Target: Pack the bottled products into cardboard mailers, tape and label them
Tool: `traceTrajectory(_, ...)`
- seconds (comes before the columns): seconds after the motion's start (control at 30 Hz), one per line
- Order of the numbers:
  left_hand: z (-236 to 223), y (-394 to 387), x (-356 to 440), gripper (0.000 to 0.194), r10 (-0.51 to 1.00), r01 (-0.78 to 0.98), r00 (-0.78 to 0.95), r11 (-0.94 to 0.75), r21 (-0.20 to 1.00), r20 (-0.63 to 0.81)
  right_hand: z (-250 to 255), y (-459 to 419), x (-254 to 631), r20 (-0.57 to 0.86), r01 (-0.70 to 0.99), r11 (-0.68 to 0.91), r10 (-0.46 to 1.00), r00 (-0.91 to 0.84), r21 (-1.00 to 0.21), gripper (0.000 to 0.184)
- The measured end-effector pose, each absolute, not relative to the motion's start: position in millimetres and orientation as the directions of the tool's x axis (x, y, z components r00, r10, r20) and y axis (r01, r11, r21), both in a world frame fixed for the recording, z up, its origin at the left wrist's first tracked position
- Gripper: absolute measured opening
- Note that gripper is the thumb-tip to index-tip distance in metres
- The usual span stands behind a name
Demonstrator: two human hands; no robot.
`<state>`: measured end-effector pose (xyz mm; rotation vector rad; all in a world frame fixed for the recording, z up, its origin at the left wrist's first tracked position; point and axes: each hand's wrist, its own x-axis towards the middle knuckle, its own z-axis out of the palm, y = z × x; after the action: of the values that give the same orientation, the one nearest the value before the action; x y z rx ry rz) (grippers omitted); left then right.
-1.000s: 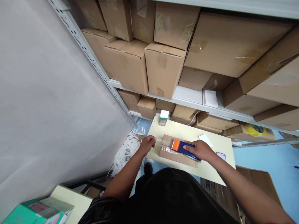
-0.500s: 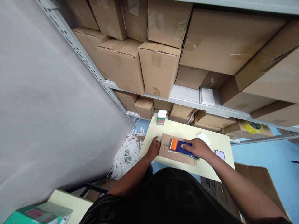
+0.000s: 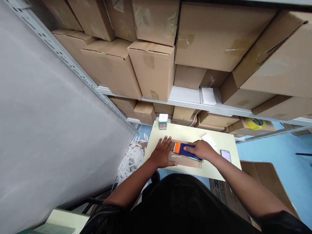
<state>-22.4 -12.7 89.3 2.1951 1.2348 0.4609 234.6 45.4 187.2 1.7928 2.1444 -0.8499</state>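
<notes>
A flat brown cardboard parcel [image 3: 185, 159] lies on the pale yellow table [image 3: 219, 169], near its front edge. On top of the parcel rests a dark blue tool with an orange end [image 3: 185, 150], the orange end pointing left. The right hand [image 3: 201, 150] lies over the blue part of the tool, fingers curled loosely on it and pressing it to the parcel. The left hand [image 3: 162, 152] lies flat and spread open on the left end of the parcel, holding nothing. Just right of the parcel are a white card [image 3: 209, 140] and a dark phone [image 3: 226, 155]. A small green and white box [image 3: 162, 121] stands at the table's far edge. Behind it, brown cardboard boxes [image 3: 151, 68] fill grey metal shelves [image 3: 190, 99], and white paper strips [image 3: 133, 159] litter the blue floor [image 3: 280, 152] left of the table.
</notes>
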Motion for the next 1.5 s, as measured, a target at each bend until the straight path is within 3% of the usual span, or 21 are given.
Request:
traceTrajectory(0.2,92.6,-12.3,-26.9,0.128,0.794,0.656,0.608,-0.497,0.568,-0.008,188.6,43.7,235.5,-0.535,0.952,0.070,0.814,-0.226,-0.297,0.074)
traceTrajectory(0.43,92.3,-5.7,-21.8,0.125,0.798,0.782,0.597,-0.555,0.286,-0.083,195.0,45.4,235.4,-0.536,0.965,0.128,0.811,-0.235,-0.229,0.081)
traceTrajectory(0.53,92.7,-4.2,-19.8,0.123,0.798,0.791,0.597,-0.566,0.232,-0.089,197.1,47.2,240.3,-0.557,0.965,0.120,0.797,-0.233,-0.231,0.083)
traceTrajectory(0.77,92.4,-4.7,-21.6,0.122,0.796,0.786,0.602,-0.576,0.226,-0.064,198.9,42.5,286.9,-0.565,0.957,0.049,0.798,-0.209,-0.285,0.074)
traceTrajectory(1.1,93.5,-3.6,-22.2,0.124,0.780,0.766,0.622,-0.588,0.261,-0.070,194.0,12.4,428.3,-0.630,0.913,-0.174,0.768,-0.109,-0.370,0.071)
traceTrajectory(1.3,86.8,-3.8,-25.0,0.125,0.770,0.756,0.636,-0.606,0.249,-0.055,181.2,2.9,479.1,-0.681,0.921,-0.255,0.732,-0.014,-0.293,0.073)
traceTrajectory(1.5,82.1,-4.0,-23.0,0.125,0.768,0.754,0.638,-0.611,0.241,-0.049,141.8,20.3,440.6,-0.642,0.989,-0.085,0.766,-0.013,-0.122,0.074)
